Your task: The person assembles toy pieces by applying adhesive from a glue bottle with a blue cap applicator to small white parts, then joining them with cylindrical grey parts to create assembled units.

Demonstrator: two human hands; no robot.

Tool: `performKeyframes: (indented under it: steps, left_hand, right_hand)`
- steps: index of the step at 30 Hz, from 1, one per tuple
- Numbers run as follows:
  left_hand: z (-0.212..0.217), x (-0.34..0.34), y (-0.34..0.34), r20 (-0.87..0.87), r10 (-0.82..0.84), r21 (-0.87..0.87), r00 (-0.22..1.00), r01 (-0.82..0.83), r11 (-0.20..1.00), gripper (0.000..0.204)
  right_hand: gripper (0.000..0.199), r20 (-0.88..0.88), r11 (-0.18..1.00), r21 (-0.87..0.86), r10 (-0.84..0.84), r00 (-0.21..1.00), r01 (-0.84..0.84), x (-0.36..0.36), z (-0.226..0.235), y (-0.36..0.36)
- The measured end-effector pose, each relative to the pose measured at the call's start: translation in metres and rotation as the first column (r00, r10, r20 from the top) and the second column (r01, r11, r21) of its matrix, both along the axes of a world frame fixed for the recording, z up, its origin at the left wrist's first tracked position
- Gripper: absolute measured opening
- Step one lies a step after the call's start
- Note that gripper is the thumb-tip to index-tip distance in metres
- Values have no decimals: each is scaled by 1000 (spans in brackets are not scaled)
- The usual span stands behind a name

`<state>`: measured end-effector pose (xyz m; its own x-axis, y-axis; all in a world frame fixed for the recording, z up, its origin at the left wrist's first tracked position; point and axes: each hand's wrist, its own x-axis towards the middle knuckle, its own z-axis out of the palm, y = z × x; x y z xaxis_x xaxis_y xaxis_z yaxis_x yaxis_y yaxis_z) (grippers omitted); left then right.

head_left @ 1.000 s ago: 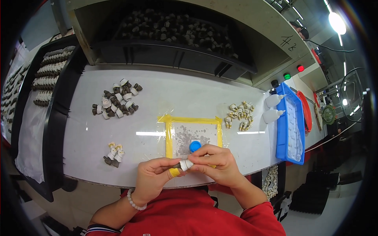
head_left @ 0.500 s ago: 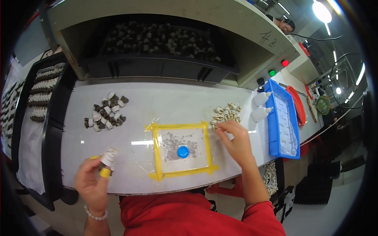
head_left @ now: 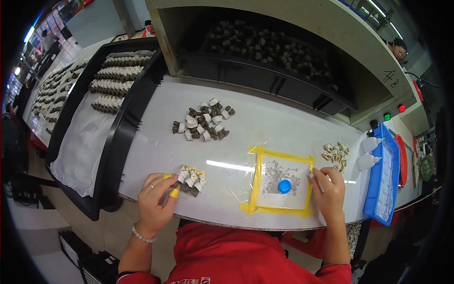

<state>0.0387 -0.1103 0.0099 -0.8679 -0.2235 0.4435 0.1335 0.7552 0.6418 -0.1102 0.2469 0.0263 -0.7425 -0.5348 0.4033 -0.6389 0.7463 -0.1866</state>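
My left hand (head_left: 157,201), with yellow covers on two fingertips, is closed on the left end of a small cluster of white-and-dark-brown pieces (head_left: 191,181). The cluster has yellowish tips on top and is low over the near part of the white table. At the right edge of a yellow-taped square (head_left: 257,182), my right hand (head_left: 331,191) pinches a small whitish piece (head_left: 312,175), partly hidden by the fingers. Inside the square, a round blue cap (head_left: 284,186) stands among grey wet-looking spots. Beyond my right hand lies a pile of small cream-and-yellow pieces (head_left: 336,154).
Loose white-and-brown pieces (head_left: 203,120) lie mid-table. A black tray (head_left: 116,142) with lined-up rows stands left; a black bin (head_left: 265,78) sits under the shelf. At right are white squeeze bottles (head_left: 368,162) and a blue tray (head_left: 372,194).
The view has swung left, so the scene sits further right. My left hand has tipped the cluster from upright to flatter. My right hand has come from the cream-and-yellow pile to the taped square's edge.
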Motion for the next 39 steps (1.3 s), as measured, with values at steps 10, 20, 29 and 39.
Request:
performKeyframes:
  steps: [10,20,29,39]
  left_hand:
    - [18,-17,-8,8,-113,-115,994,113,987,29]
    - [9,-103,-15,60,-121,-330,991,134,934,30]
    - [36,-94,-10,370,-94,78,924,69,995,27]
    - [40,-96,-25,521,-240,46,819,254,966,26]
  right_hand:
    - [29,-45,995,41,96,994,-95,15,-6,0]
    - [25,142,990,-143,42,989,-22,19,0,-1]
    - [24,247,944,-306,206,947,-125,12,11,-22]
    - [22,167,944,0,326,930,-331,7,19,-37]
